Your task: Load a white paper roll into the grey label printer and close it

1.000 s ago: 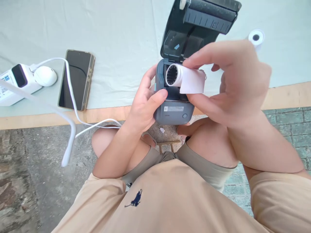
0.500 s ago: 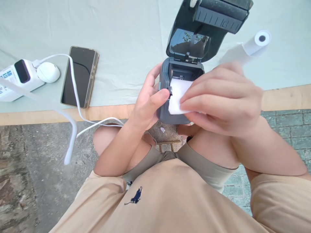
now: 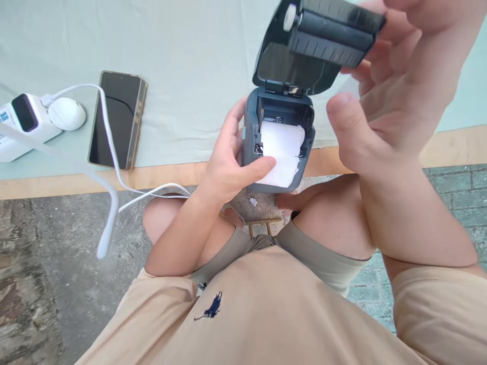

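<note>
Both my hands were on the dark grey printer (image 3: 285, 107), at the near edge of the table (image 3: 178, 76). With my left hand (image 3: 228, 165) I gripped its body from the left, thumb lying on the white paper (image 3: 284, 144) inside. My right hand (image 3: 403, 96) was spread wide, fingers at the raised lid's (image 3: 289, 68) right edge, thumb well apart. A phone (image 3: 116, 119) lay to the left.

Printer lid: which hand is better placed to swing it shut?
Right, I'd judge. The right hand is already up at the free end of the open lid, while the left hand holds the printer body, its thumb over the paper.
</note>
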`<action>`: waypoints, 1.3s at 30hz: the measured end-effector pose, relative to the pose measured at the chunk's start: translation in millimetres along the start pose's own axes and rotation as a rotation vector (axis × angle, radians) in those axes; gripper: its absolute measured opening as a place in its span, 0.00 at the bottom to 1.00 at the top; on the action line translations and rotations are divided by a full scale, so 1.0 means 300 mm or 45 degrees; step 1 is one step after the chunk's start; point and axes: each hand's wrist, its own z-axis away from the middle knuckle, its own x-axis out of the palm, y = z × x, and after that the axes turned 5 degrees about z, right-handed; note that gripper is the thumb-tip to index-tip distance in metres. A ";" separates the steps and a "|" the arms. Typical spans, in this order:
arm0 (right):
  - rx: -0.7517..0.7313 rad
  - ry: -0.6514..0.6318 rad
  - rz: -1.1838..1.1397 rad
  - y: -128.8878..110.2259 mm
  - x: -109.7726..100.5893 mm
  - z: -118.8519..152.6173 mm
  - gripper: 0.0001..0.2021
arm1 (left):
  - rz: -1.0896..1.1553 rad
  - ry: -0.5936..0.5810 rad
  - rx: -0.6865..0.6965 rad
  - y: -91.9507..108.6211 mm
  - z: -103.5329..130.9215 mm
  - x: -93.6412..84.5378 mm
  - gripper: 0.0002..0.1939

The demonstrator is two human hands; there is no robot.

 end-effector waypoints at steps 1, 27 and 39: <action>-0.072 0.080 0.039 0.005 0.003 -0.003 0.21 | 0.001 0.012 0.002 0.003 0.001 0.003 0.48; 0.189 -0.568 -0.399 -0.009 0.022 0.007 0.27 | 0.009 0.111 -0.090 0.082 0.029 0.067 0.27; 0.242 -0.584 -0.413 0.018 0.036 -0.001 0.26 | 0.237 0.083 -0.134 0.065 0.015 0.052 0.23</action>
